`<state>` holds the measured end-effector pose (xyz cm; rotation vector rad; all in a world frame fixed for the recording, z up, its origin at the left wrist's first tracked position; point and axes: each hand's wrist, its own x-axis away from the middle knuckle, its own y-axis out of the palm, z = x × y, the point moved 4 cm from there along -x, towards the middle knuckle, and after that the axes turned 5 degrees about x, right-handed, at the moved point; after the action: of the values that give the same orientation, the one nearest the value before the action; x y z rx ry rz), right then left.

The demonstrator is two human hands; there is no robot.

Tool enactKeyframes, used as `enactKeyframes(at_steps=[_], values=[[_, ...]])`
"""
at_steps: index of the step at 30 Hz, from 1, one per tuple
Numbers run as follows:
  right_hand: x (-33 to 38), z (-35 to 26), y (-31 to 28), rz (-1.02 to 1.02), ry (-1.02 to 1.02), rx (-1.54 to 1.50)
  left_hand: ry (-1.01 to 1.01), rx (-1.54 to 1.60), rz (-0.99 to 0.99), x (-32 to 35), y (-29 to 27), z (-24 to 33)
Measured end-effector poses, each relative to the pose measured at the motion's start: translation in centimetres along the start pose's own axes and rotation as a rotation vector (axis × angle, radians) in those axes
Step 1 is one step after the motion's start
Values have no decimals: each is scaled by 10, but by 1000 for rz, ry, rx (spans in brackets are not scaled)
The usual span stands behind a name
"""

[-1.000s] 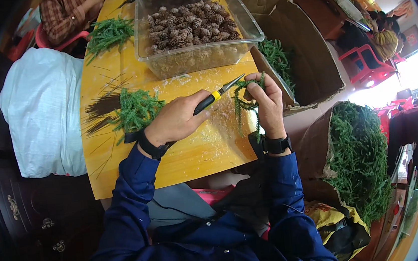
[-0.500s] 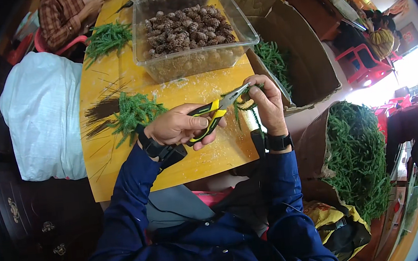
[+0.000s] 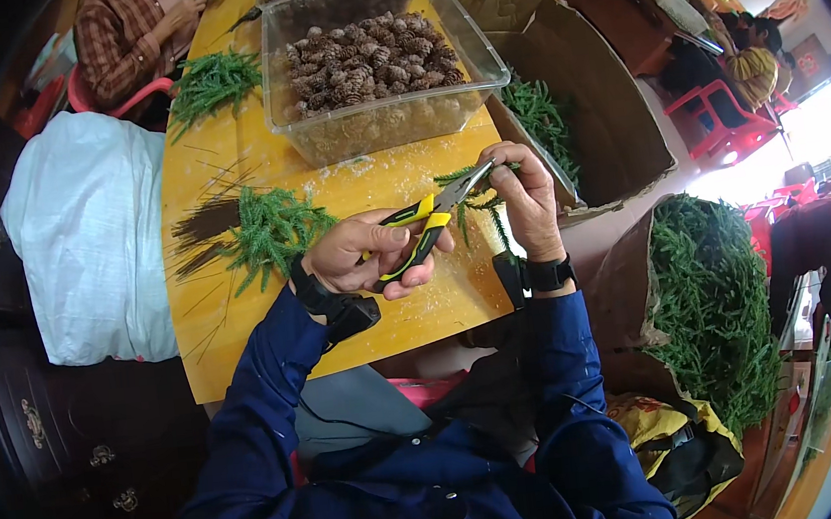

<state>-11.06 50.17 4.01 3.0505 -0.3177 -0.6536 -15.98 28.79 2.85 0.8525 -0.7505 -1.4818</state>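
My left hand point(image 3: 343, 254) grips yellow-and-black needle-nose pliers point(image 3: 418, 248), the handles spread somewhat apart in the fingers. The plier jaws reach up and right to the fingertips of my right hand point(image 3: 530, 203). Those fingers are pinched on a green artificial pine sprig point(image 3: 496, 217), whose dark stem and needles hang below the pliers. Whether the jaw tips bite on the stem is hidden by the fingers. To the left of my left hand, a bunch of green sprigs point(image 3: 277, 228) with dark wire stems point(image 3: 204, 226) lies on the yellow table point(image 3: 363, 340).
A clear plastic bin point(image 3: 378, 128) of pine cones point(image 3: 366, 59) stands beyond my hands. Cardboard boxes point(image 3: 609, 91) with greenery point(image 3: 711, 311) are on the right, a white sack point(image 3: 89, 241) on the left. Another person's checked sleeve point(image 3: 120, 48) shows at far left.
The plier handles have opened slightly wider. My left wrist has shifted a little right, and my right hand has moved slightly; both hands keep their holds.
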Motion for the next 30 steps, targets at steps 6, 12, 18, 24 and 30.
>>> enactKeyframes(at_steps=[6, 12, 18, 24, 30], values=[[-1, 0, 2, 0, -17, 33, 4, -13, 12, 1, 4, 0], [2, 6, 1, 31, 110, -37, 18, -64, 77, -1, 3, 4], [4, 4, 5, 43, 93, -102, 11, -112, 114, 2, 4, 7], [1, -4, 8, 80, 45, -8, -9, -119, 134, 0, 1, 4], [5, 0, 5, 63, 111, -42, -2, -91, 111, 0, 0, 3]])
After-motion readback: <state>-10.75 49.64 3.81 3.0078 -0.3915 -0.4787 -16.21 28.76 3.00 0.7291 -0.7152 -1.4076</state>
